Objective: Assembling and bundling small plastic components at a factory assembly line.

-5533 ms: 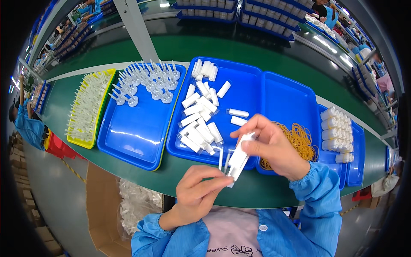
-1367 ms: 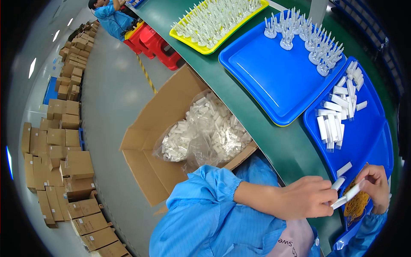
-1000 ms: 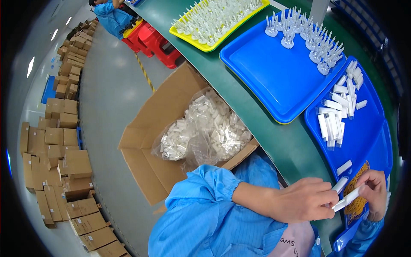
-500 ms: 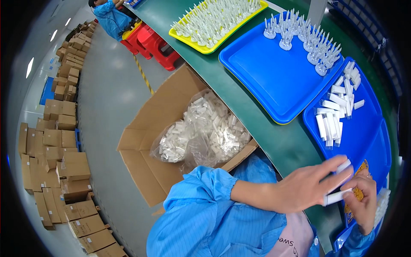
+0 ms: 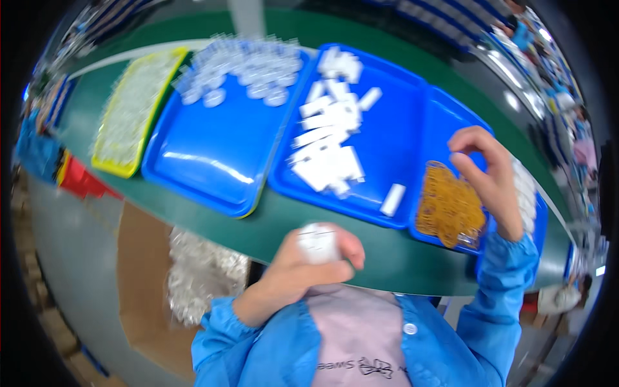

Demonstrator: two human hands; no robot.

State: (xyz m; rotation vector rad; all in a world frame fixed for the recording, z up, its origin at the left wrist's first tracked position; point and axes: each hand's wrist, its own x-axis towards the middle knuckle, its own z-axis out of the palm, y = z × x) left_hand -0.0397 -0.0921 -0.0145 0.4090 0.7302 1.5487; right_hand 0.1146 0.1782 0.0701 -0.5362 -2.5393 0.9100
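Observation:
My left hand (image 5: 293,271), close to my chest, is wrapped round a small bundle of flat white plastic pieces (image 5: 317,242); motion blur hides how many. My right hand (image 5: 488,171) is raised over the right-hand blue tray, with thumb and fingers curved and a gap between them; nothing shows in its grasp. Below it lies a heap of orange-yellow rubber bands (image 5: 448,203). In the middle blue tray (image 5: 387,142) is a loose pile of similar white pieces (image 5: 329,129), and a single white piece (image 5: 393,200) lies apart near its front right corner.
Left of these, a blue tray (image 5: 213,151) holds clear spiky plastic parts (image 5: 238,68) along its back. Beyond it stands a yellow tray (image 5: 138,109) full of similar parts. A cardboard box (image 5: 145,284) with bagged white pieces (image 5: 206,271) sits below the green table's (image 5: 380,258) edge.
My view has swung to the right, bringing the trays to the middle. My right hand has left the white pieces and risen above the rubber bands. My left hand keeps the pieces, nearer my chest.

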